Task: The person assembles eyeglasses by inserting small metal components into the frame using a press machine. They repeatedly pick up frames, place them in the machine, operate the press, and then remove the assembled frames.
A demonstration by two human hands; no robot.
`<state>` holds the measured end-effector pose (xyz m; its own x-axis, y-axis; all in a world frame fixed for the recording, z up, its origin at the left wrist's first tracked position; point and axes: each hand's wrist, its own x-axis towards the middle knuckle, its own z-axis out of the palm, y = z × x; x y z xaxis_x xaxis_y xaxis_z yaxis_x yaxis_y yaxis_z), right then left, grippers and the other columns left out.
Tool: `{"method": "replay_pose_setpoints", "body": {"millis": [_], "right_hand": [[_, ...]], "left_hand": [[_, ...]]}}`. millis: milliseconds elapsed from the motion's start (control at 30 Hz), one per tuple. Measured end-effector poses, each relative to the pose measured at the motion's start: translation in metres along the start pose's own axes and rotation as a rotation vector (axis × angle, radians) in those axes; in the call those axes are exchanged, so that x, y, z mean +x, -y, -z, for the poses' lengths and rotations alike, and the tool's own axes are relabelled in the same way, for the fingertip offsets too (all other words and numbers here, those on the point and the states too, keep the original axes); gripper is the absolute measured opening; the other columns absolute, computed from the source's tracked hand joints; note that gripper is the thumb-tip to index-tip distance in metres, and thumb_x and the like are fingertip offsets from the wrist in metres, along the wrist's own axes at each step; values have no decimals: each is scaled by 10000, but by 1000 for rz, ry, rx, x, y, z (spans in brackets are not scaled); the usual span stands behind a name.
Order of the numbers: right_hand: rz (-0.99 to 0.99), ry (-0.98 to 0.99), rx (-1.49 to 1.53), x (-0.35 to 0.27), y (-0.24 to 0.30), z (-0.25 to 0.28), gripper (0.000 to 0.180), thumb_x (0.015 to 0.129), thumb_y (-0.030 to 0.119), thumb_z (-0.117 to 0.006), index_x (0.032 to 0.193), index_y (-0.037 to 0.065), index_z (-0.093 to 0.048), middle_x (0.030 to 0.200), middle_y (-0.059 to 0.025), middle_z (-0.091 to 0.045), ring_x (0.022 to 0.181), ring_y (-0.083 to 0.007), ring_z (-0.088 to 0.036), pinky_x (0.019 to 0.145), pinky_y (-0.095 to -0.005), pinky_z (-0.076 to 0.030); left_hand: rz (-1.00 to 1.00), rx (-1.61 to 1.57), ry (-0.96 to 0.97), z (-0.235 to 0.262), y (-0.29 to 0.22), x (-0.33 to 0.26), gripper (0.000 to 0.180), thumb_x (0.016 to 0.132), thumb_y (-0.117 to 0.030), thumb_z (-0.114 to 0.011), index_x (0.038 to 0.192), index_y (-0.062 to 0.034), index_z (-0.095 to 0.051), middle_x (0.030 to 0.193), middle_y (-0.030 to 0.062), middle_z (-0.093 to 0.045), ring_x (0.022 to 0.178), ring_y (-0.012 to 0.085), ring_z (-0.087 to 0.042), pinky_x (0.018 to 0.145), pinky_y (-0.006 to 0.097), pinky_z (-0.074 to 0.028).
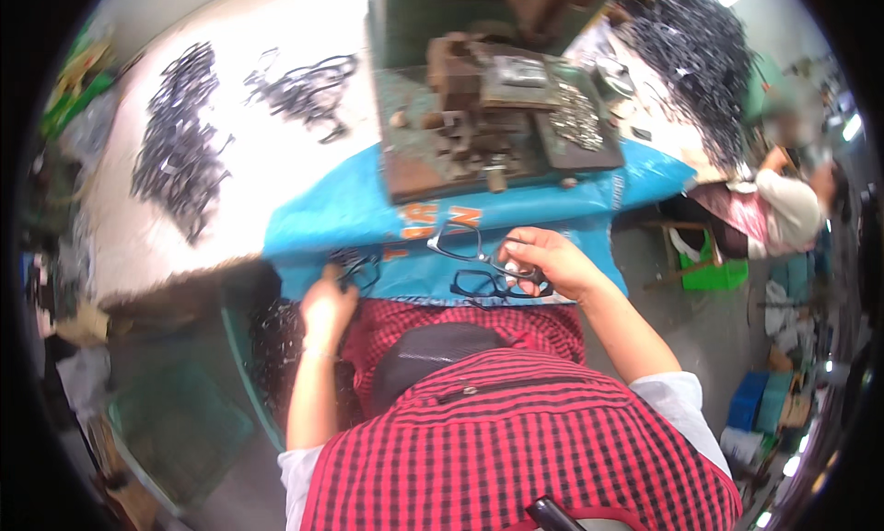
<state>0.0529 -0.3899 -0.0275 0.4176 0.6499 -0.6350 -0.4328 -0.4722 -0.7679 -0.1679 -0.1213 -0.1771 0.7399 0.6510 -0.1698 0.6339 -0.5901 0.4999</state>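
My right hand is closed on a dark eyeglass frame, held over the blue plastic sheet at the table's front edge. Just below it, a second dark eyeglass frame lies near my lap, partly behind the fingers. To the left, my left hand has its fingers closed at the edge of a few dark eyeglass frames. How many of them it grips is blurred. A bench machine with a metal block stands directly ahead, its tray holding many small shiny metal parts.
Piles of black frames lie on the white table, one long heap at left and a smaller group beside it. A larger dark heap is at far right. A green bin stands below left. Another person sits at right.
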Motion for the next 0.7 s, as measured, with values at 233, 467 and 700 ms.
{"method": "replay_pose_setpoints", "body": {"millis": [233, 467, 700], "right_hand": [[178, -70, 459, -51, 4, 29, 190, 1006, 197, -530, 1019, 28, -617, 667, 20, -506, 444, -34, -418, 353, -178, -296], [747, -412, -199, -86, 17, 20, 138, 911, 63, -604, 1012, 20, -687, 712, -31, -615, 546, -96, -546, 483, -247, -416], [1458, -486, -826, -105, 51, 34, 404, 648, 94, -686, 1049, 45, -706, 688, 10, -611, 528, -157, -554, 453, -296, -373]], "left_hand": [[156, 248, 230, 44, 73, -53, 334, 736, -233, -700, 980, -19, -623, 872, 198, -682, 805, 397, -658, 724, 476, -516], [318, -773, 200, 114, -83, -62, 277, 858, -9, -646, 1135, -26, -657, 674, -44, -528, 544, 31, -483, 462, 203, -360], [-174, -1487, 1052, 114, -254, -16, 763, 838, -440, -664, 1358, 78, -457, 564, 50, -558, 502, 111, -551, 483, 204, -384]]}}
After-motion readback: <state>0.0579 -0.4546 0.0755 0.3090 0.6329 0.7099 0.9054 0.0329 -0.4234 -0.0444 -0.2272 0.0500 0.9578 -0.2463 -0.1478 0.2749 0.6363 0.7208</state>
